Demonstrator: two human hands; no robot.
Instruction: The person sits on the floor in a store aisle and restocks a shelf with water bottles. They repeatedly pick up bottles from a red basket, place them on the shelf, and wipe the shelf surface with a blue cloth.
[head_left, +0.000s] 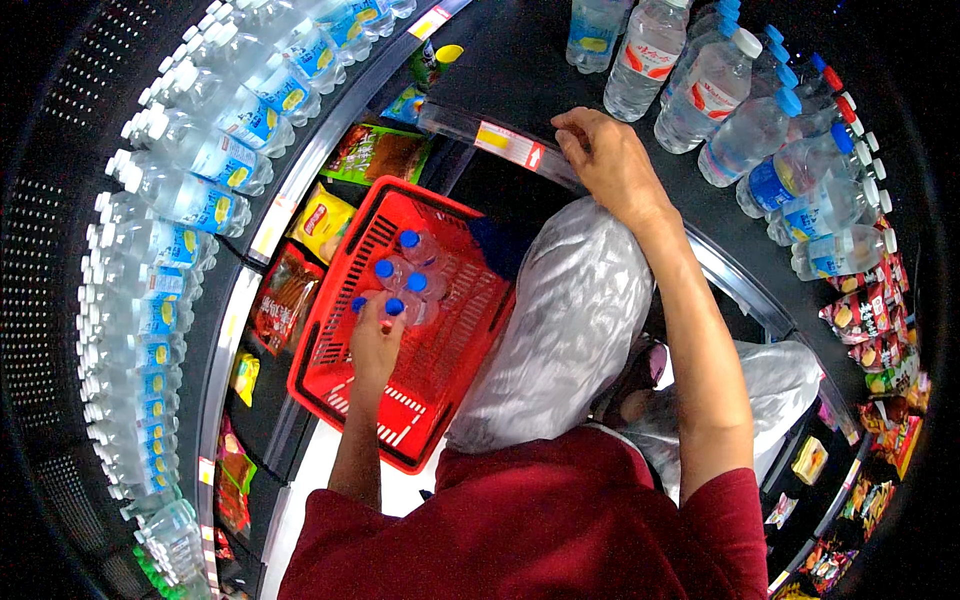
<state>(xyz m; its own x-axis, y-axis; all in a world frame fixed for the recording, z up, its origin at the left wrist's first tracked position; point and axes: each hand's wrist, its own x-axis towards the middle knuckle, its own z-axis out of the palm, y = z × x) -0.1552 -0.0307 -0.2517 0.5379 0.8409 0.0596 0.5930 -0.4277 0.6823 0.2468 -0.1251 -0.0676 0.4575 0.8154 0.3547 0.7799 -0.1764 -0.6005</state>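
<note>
A red plastic shopping basket (435, 407) sits at a tilt beside my bent knee. Several small clear plastic bottles with blue caps (409, 239) stand inside it. Over the basket, my left hand (377, 341) has its fingers and thumb around the top of one blue-capped bottle (394, 307); the fingers hide part of its neck. My right hand (604, 154) is empty, its fingers loosely bent, above the front edge of a black shelf (517, 90). A price strip (510, 144) runs along that edge. Near this hand stands a clear water bottle with a red-and-white label (646, 60).
On the left, a long row of white-capped water bottles (199, 199) fills a black shelf. Below it lie snack packets, among them a yellow bag (322, 223) and a red bag (287, 296). More bottles (799, 169) and snack packs (870, 315) line the right shelf.
</note>
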